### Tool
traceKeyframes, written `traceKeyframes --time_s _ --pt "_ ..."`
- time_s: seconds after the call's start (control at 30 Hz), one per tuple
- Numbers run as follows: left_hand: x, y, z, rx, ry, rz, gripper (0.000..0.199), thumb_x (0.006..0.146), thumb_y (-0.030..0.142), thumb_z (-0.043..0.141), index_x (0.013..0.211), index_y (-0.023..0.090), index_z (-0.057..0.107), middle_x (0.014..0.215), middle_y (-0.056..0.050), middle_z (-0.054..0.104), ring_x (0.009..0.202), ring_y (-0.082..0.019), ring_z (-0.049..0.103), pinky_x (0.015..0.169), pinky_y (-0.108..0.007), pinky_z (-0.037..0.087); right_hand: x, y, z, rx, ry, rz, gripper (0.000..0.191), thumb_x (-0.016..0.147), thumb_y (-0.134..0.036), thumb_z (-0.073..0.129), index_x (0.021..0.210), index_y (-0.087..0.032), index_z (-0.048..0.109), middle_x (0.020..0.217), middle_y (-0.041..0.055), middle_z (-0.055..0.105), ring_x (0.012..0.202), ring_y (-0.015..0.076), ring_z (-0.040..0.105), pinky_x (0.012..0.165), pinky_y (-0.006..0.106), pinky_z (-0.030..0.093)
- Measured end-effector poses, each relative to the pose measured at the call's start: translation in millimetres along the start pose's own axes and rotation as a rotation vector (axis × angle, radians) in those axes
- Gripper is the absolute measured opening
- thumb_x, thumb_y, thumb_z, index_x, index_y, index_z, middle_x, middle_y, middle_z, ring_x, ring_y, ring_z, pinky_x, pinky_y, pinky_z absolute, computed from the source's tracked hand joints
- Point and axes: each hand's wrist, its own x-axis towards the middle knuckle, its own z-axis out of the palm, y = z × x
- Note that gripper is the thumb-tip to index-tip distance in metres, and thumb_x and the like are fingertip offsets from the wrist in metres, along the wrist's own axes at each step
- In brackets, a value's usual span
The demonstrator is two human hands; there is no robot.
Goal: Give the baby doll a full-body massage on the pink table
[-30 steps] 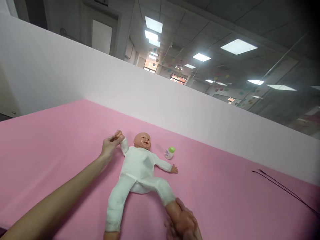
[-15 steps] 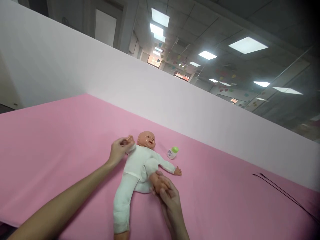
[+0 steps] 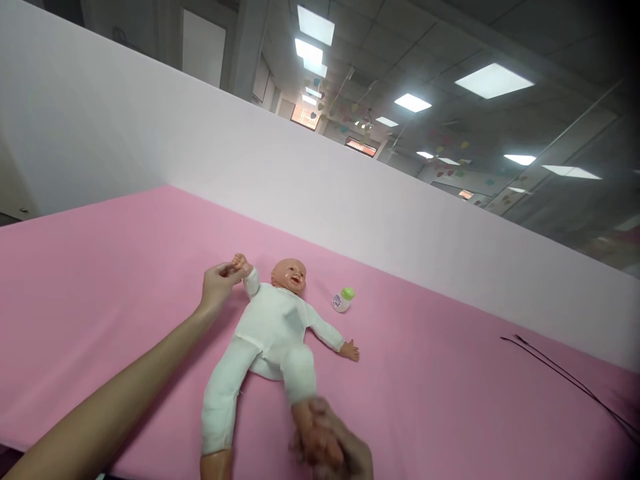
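A baby doll (image 3: 273, 320) with a bald plastic head and a white cloth body lies on its back on the pink cover (image 3: 425, 393). My left hand (image 3: 219, 283) is closed round the doll's hand (image 3: 241, 262) on the left side of the picture, holding that arm out from the head. At the lower edge my right hand (image 3: 345, 443), blurred by motion, grips the doll's foot (image 3: 320, 443) on the right side. That leg is stretched toward me. The doll's other arm rests on the cover, and its other leg lies straight.
A small white jar (image 3: 343, 301) with a green lid is beside the doll's head. Thin black cables (image 3: 570, 380) lie at the right. A white partition (image 3: 350, 200) rises behind the pink surface, with a room and ceiling lights beyond.
My right hand has drawn the doll's bent leg down toward me, straightening it. My left hand has moved the doll's arm out to the left and up.
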Motion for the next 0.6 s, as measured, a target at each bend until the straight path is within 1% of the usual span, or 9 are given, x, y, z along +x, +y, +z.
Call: traceKeyframes --time_s 0.07,0.13,0.17,0.23,0.3,0.4,0.47,0.53,0.6 --pt "-11.4 -0.4 8.3 0.092 -0.096 0.066 0.029 0.07 0.043 0.086 0.074 0.017 0.073 0.073 -0.002 0.069 0.068 -0.017 0.063 0.065 -0.03 0.05 32.2 -6.5 8.1 -0.036 0.036 0.008 0.04 0.073 -0.046 0.086 0.107 -0.026 0.08 0.122 0.0132 0.071 0.071 0.0251 0.072 0.069 0.041 0.062" --pt "-21.7 -4.9 14.9 0.163 -0.193 0.103 0.028 0.072 0.043 0.085 0.079 0.018 0.076 0.076 -0.003 0.073 0.071 -0.019 0.065 0.067 -0.031 0.05 65.4 -11.3 19.0 -0.098 0.027 0.076 0.04 0.072 -0.044 0.087 0.105 -0.021 0.08 0.127 0.0145 0.069 0.078 0.0253 0.073 0.079 0.042 0.062" --pt "-26.4 -7.8 17.5 0.202 -0.245 0.115 0.026 0.073 0.043 0.084 0.081 0.019 0.077 0.079 -0.003 0.075 0.073 -0.02 0.067 0.069 -0.032 0.051 79.4 -12.6 24.4 -0.096 0.044 0.092 0.043 0.07 -0.045 0.088 0.104 -0.02 0.08 0.127 0.0147 0.068 0.077 0.0243 0.072 0.078 0.041 0.062" --pt "-33.7 -12.9 21.0 0.289 -0.325 0.142 0.023 0.073 0.041 0.084 0.084 0.022 0.079 0.083 -0.003 0.077 0.078 -0.022 0.07 0.073 -0.032 0.052 97.0 -13.9 31.9 -0.059 0.06 0.128 0.049 0.068 -0.048 0.089 0.106 -0.018 0.08 0.123 0.0141 0.07 0.075 0.0217 0.071 0.079 0.04 0.061" --pt "-36.8 -14.8 22.3 0.338 -0.357 0.163 0.02 0.073 0.04 0.084 0.084 0.024 0.08 0.085 -0.003 0.078 0.081 -0.023 0.071 0.075 -0.033 0.052 98.5 -16.7 30.7 0.011 0.059 0.143 0.052 0.069 -0.048 0.089 0.109 -0.017 0.079 0.117 0.0131 0.072 0.072 0.0198 0.069 0.08 0.04 0.061" --pt "-31.1 -11.4 19.0 0.265 -0.259 0.163 0.024 0.071 0.042 0.085 0.083 0.022 0.079 0.083 -0.005 0.077 0.078 -0.023 0.07 0.072 -0.034 0.053 74.0 -26.3 9.3 0.102 0.048 0.14 0.049 0.068 -0.048 0.09 0.107 -0.02 0.08 0.123 0.0133 0.069 0.072 0.02 0.068 0.076 0.04 0.06" --pt "-21.3 -8.1 12.9 0.181 -0.125 0.155 0.026 0.07 0.043 0.086 0.079 0.021 0.077 0.077 -0.005 0.073 0.071 -0.022 0.067 0.066 -0.033 0.052 47.6 -32.8 -12.4 0.098 0.038 0.136 0.047 0.068 -0.053 0.088 0.103 -0.022 0.081 0.128 0.0142 0.067 0.068 0.0199 0.068 0.071 0.04 0.059" --pt "-9.3 -6.8 4.2 0.124 0.025 0.133 0.027 0.07 0.043 0.086 0.072 0.02 0.073 0.07 -0.003 0.066 0.065 -0.018 0.06 0.06 -0.03 0.048 20.5 -35.6 -31.0 0.039 0.011 0.131 0.048 0.068 -0.055 0.087 0.105 -0.024 0.081 0.125 0.015 0.069 0.062 0.0199 0.067 0.064 0.039 0.06" --pt "2.0 -8.5 -4.9 0.083 0.162 0.072 0.03 0.069 0.043 0.086 0.067 0.019 0.069 0.065 0.0 0.059 0.062 -0.015 0.053 0.057 -0.028 0.043 -1.3 -34.5 -39.9 -0.037 -0.022 0.094 0.045 0.065 -0.049 0.09 0.105 -0.029 0.082 0.118 0.0137 0.074 0.07 0.026 0.072 0.061 0.039 0.06"
